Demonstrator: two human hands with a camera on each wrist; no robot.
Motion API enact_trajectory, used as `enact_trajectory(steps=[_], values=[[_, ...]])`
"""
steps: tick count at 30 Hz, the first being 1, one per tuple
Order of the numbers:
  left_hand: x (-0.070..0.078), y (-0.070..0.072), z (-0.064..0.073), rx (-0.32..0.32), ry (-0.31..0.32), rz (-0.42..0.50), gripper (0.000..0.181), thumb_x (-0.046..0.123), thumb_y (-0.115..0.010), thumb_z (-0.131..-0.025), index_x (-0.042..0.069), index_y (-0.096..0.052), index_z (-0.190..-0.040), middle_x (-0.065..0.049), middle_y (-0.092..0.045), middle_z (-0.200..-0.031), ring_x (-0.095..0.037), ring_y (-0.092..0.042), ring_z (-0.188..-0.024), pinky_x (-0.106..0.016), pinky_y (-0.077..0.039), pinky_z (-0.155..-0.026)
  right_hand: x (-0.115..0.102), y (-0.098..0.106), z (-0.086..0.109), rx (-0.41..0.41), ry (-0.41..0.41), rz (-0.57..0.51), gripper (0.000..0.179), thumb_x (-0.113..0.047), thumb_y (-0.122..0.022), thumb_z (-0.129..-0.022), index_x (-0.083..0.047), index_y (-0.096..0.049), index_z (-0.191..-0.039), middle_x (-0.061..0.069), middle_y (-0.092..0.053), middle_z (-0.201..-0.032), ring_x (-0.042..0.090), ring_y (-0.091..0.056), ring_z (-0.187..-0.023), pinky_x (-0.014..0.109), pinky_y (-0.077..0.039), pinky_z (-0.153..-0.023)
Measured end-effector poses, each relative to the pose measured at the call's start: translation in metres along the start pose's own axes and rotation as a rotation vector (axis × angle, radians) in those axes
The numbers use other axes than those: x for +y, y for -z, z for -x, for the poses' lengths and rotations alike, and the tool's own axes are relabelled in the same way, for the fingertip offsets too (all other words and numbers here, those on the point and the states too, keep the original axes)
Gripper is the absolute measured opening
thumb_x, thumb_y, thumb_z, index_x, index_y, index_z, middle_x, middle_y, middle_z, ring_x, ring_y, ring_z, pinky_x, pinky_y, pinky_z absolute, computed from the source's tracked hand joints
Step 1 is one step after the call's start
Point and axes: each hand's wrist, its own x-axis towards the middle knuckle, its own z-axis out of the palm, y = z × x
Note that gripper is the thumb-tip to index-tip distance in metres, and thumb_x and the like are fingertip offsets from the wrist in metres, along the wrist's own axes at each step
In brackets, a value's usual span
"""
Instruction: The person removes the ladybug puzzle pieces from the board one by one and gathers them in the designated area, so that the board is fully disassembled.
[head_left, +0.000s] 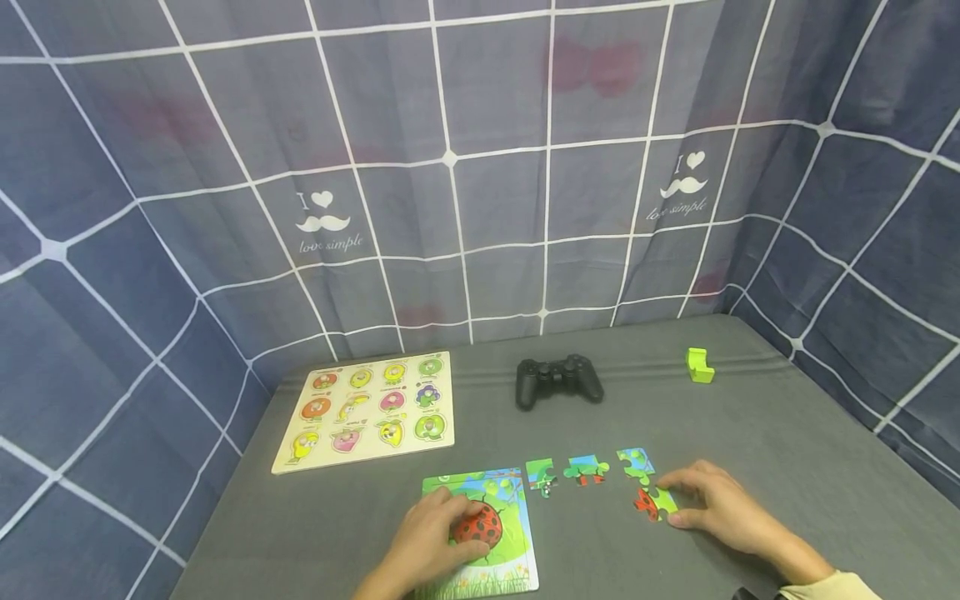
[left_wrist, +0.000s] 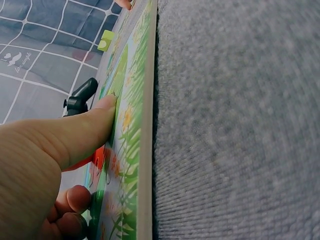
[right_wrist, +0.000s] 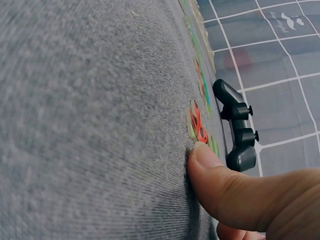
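A ladybug jigsaw puzzle in a flat board lies at the front of the table in the head view. My left hand rests on its left part, thumb and fingers spread around the ladybug; in the left wrist view the thumb lies straight along the board. To the right, my right hand pinches a red and green jigsaw piece between thumb and forefinger, low at the table. Just above that piece lies a blue and green piece. Two more pieces, a green one and a blue-green one, lie between the hands.
A wooden fruit peg board lies at the back left. Behind the loose pieces sits a black game controller, with a small lime-green phone-stand-like block farther right. A checked curtain borders the grey table at the back and sides.
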Motion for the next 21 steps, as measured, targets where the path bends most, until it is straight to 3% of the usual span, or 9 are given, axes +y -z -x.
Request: enact_trajectory(steps=[14, 18, 21], values=[[0.002, -0.001, 0.000, -0.036, 0.021, 0.023, 0.046, 0.048, -0.080, -0.073, 0.023, -0.071, -0.111, 0.014, -0.044, -0.080, 0.002, -0.033, -0.072, -0.020, -0.030, -0.065, -0.003, -0.001, -0.002, 0.014, -0.004, -0.016, 0.034, -0.023, -0.087, -0.067, -0.021, -0.073, -0.098, -0.013, -0.056, -0.086, -0.004, -0.043, -0.079, 0.022, -0.036, -0.064], [0.001, -0.001, 0.000, -0.010, 0.012, 0.009, 0.046, 0.048, -0.080, -0.073, 0.023, -0.072, -0.110, 0.014, -0.043, -0.079, 0.002, -0.033, -0.071, -0.020, -0.030, -0.066, -0.022, -0.013, -0.019, 0.040, 0.046, -0.040, 0.031, -0.025, -0.086, -0.069, -0.022, -0.073, -0.097, -0.012, -0.056, -0.084, -0.002, -0.044, -0.077, 0.021, -0.036, -0.064], [0.000, -0.001, 0.000, -0.009, 0.012, 0.003, 0.046, 0.049, -0.080, -0.073, 0.024, -0.072, -0.110, 0.014, -0.043, -0.080, 0.002, -0.033, -0.071, -0.020, -0.030, -0.066, -0.047, -0.032, -0.035, 0.000, 0.105, -0.044, 0.030, -0.030, -0.083, -0.073, -0.021, -0.073, -0.100, -0.011, -0.056, -0.085, 0.001, -0.045, -0.078, 0.023, -0.037, -0.065]])
